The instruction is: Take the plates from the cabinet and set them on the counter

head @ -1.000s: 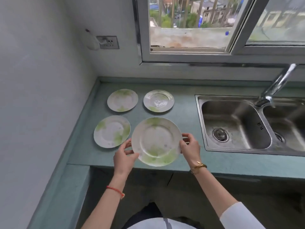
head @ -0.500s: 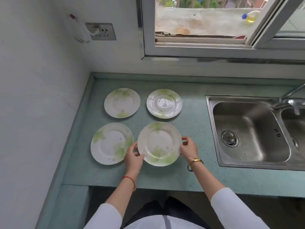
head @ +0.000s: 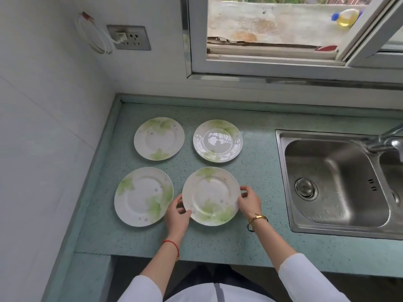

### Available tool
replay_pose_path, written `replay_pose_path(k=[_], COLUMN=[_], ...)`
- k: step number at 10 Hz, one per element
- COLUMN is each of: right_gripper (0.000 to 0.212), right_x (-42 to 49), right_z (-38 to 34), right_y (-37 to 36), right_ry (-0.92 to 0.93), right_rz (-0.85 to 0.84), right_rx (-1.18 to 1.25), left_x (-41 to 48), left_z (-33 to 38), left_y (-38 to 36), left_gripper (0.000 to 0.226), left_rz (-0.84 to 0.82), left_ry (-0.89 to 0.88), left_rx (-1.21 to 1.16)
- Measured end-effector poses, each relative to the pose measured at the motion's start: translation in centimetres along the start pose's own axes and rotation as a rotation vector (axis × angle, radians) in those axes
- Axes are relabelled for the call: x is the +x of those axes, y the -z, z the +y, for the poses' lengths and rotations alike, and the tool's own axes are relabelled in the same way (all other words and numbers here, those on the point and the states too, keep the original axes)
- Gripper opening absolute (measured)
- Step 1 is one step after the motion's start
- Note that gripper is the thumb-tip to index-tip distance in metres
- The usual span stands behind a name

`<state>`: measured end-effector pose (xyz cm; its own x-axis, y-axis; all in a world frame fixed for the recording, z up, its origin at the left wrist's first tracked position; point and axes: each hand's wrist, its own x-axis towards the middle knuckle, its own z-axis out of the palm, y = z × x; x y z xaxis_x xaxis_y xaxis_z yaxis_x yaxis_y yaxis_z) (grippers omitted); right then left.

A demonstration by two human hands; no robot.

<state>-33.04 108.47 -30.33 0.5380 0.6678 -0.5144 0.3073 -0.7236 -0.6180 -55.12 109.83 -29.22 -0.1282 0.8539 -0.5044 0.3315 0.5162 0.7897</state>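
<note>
Several white plates with green leaf prints lie in a square on the pale green counter (head: 257,240). The front right plate (head: 211,195) rests flat on the counter, and both hands hold its rim. My left hand (head: 177,214) grips its lower left edge. My right hand (head: 249,201) grips its right edge. Beside it lies the front left plate (head: 142,196). Behind them sit the back left plate (head: 158,138) and the back right plate (head: 217,140). The cabinet is out of sight.
A steel sink (head: 335,184) with a faucet (head: 390,138) fills the counter's right side. A white wall (head: 43,127) borders the left, with a socket and coiled cable (head: 128,38). A window (head: 283,29) stands behind, with an oil bottle (head: 345,17) outside.
The plate came forward from over the counter's front edge and went down flat at the front right of the group. Both hands have stayed on its rim.
</note>
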Motion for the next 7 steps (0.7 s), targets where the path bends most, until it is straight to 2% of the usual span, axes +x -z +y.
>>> replay_pose_path(k=[2, 6, 7], right_gripper=[0.039, 0.045, 0.041], right_x=[0.0, -0.9, -1.4], right_z=[0.3, 0.5, 0.2], right_y=[0.0, 0.6, 0.7], right_ry=[0.007, 0.013, 0.013], right_rz=[0.001, -0.031, 0.041], right_rx=[-0.007, 0.031, 0.021], left_x=[0.1, 0.2, -0.1], left_z=[-0.2, -0.7, -0.3], left_y=[-0.2, 1.1, 1.6], left_gripper=[0.069, 0.067, 0.064], left_rz=[0.007, -0.152, -0.119], left_ry=[-0.024, -0.055, -0.057], left_rx=[0.01, 0.044, 0.062])
